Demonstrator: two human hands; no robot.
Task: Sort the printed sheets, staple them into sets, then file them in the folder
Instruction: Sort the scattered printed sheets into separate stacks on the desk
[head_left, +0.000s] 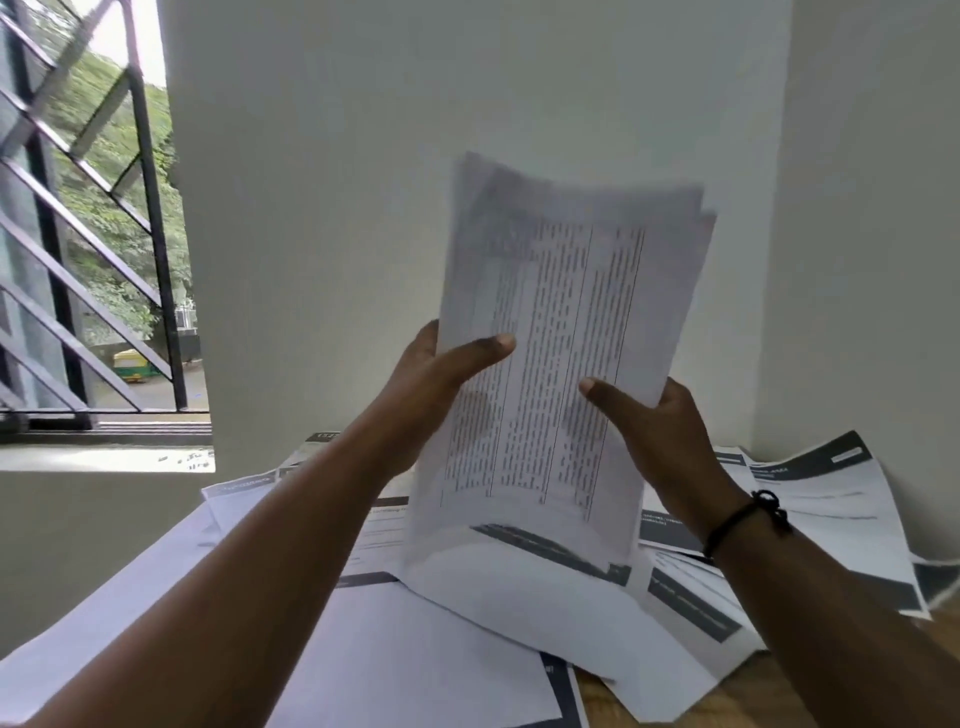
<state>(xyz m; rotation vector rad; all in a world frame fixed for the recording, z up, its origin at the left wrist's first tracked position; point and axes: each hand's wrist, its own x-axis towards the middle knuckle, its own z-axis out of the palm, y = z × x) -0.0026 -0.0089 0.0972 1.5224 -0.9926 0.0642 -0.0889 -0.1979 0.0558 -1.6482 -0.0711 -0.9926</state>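
I hold a stack of printed sheets (561, 312) upright in front of me, above the table, its front page covered in columns of text. My left hand (441, 374) grips the stack's left edge, thumb across the front. My right hand (654, 431) grips the lower right edge, thumb on the page; a black band sits on that wrist. Many loose printed sheets (519, 613) with dark header bars lie scattered and overlapping on the table below. No stapler or folder is visible.
A wooden table (779, 696) shows at the lower right under the papers. White walls stand close behind and to the right. A window with a black metal grille (93, 234) and a sill is at the left.
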